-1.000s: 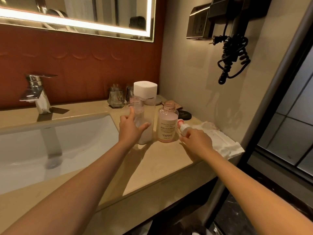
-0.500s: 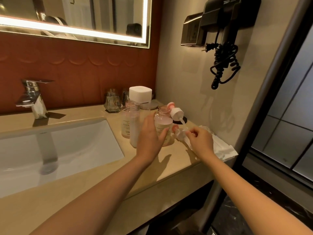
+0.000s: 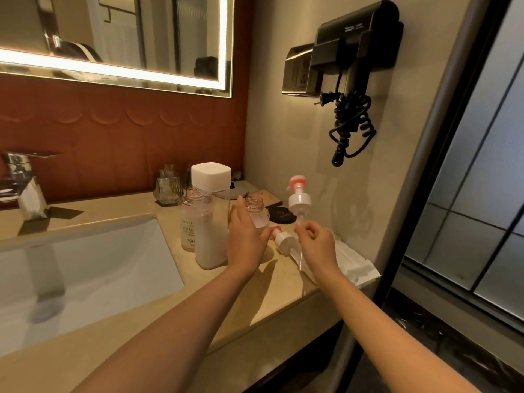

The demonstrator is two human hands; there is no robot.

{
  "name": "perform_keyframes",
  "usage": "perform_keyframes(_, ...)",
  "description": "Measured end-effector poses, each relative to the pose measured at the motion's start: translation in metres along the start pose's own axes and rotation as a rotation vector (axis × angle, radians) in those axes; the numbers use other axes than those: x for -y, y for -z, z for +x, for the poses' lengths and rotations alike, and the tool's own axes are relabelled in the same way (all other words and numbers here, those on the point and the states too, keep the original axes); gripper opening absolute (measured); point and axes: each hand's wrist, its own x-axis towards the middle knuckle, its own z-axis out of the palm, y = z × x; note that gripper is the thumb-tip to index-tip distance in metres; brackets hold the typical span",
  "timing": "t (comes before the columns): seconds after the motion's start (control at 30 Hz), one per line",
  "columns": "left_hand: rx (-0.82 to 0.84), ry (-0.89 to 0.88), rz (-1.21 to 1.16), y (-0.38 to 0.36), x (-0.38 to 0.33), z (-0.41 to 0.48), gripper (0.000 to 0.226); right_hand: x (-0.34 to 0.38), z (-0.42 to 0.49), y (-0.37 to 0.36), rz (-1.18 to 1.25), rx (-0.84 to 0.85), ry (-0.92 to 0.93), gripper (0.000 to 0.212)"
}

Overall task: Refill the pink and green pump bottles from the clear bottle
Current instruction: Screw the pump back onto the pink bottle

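Now the right hand [image 3: 316,242] pinches a round plastic pump [image 3: 299,200].

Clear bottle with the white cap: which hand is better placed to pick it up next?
Left. The left hand is open, right beside the clear bottle. The right hand sits farther away and is busy pinching the tube of a pump head.
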Motion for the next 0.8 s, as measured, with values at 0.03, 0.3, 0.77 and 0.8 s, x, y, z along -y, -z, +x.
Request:
perform_keyframes(0.03,-0.011,0.011,0.010,-0.001,0.001,0.002,0.089,0.000,0.001,0.004,0.016,-0.019,0.012,0.020)
perform_keyframes(0.3,0.060,-0.121,0.042,0.012,0.004,-0.009,0.074,0.013,-0.005,0.022,0.061,-0.058,0.111,0.024)
perform_keyframes(0.77,0.222,-0.062,-0.096,0.102,0.025,-0.064,0.088,0.114,-0.048,-0.017,0.114,0.105,0.318,0.017)
perform_keyframes(0.8,0.235,-0.049,-0.110,0.108,0.028,-0.065,0.089,0.117,-0.050,-0.023,0.087,0.147,0.316,0.017)
